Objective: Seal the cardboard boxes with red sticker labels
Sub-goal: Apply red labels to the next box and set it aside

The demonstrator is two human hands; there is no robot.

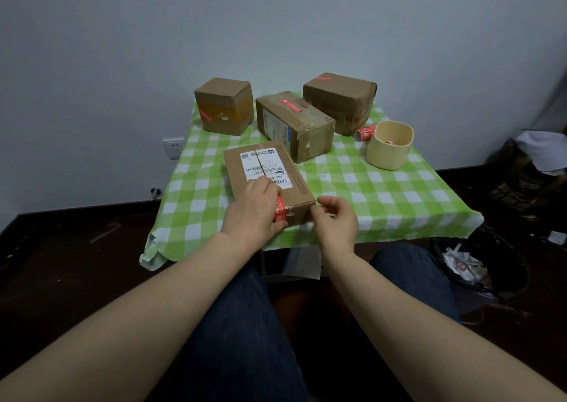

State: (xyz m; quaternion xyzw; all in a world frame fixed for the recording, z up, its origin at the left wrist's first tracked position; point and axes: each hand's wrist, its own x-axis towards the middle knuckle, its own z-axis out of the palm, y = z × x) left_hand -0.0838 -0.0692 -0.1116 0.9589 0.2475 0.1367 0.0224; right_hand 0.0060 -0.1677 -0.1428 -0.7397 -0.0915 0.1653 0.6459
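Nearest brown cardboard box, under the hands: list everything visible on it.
Flat brown cardboard box, closed, lying askew toward the near edge of the green-and-white checked tablecloth. White shipping label on top, split along the flap seam. Red sticker label wraps the near edge; left hand presses it down. Right hand curls at the near right corner.

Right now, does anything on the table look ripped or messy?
Yes. The white label on the nearest box is split down the flap seam, and the green checked tablecloth is ragged and torn at its near left corner.
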